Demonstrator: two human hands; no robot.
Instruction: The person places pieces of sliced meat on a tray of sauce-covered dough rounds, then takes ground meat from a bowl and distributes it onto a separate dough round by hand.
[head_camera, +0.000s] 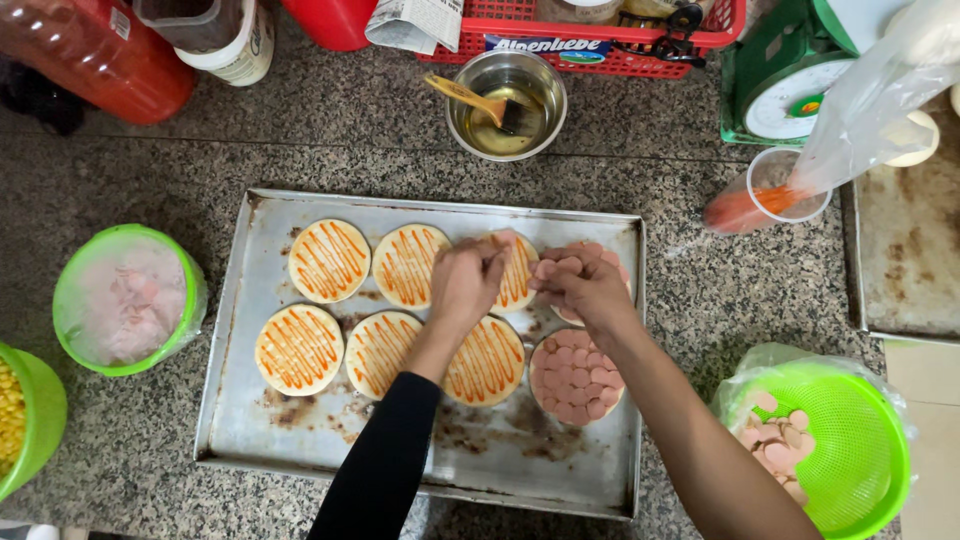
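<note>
Metal tray (300, 440) on granite counter (140, 170), holding eight small dough rounds in two rows. Six carry orange sauce stripes only; the two at the right end are covered with pink sausage slices (577, 381).

Left hand (466, 280), black sleeve, and right hand (580, 285) meet over the upper row, between the striped round (517, 270) and the upper sausage-topped round (603, 262). Both hands are narrowly pinched, fingertips touching slices; exact count held cannot be told.

Green colander (850, 450), bottom right, bag-lined: more sausage slices inside. Green tub (125, 300), left, film-covered: pale pink meat. Green bowl (25, 420), far left edge: corn kernels. Steel bowl (506, 100) above tray: oil and a brush. Plastic cup (775, 190), top right: a sauce bag tip rests in it.
</note>
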